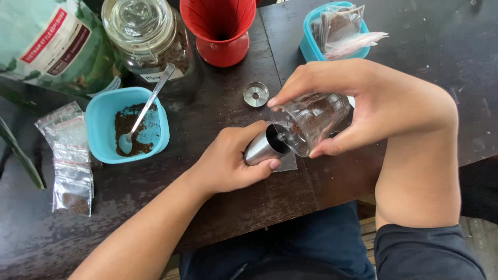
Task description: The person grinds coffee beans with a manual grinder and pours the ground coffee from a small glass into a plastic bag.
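the left hand (233, 163) is wrapped tight around a short steel grinder body (263, 147), fingers curled over its side and thumb pressed along the near edge, its open dark mouth turned toward the right. the right hand (363, 103) grips a clear glass cup (314, 120) from above and below, fingertips pinching the top and thumb under the rim, the cup tipped on its side so that its mouth meets the mouth of the grinder body; brown grounds cling inside the glass. both pieces are held just above the dark wooden table (233, 218), over a small clear plastic bag (287, 163) that lies flat beneath them. taking the grinder body as the mark: a small round steel lid (256, 94) lies just beyond it, a red cone dripper (222, 31) stands farther beyond, a blue tub (127, 124) of grounds with a metal spoon (145, 111) sits well to its left, a glass jar (148, 39) is behind that tub, and a second blue tub (332, 33) stuffed with sachets is beyond and to its right. the step in hand looks like joining or parting the cup and the grinder body; the next move would call for keeping the two mouths squarely aligned and the glass steady, so no grounds spill.
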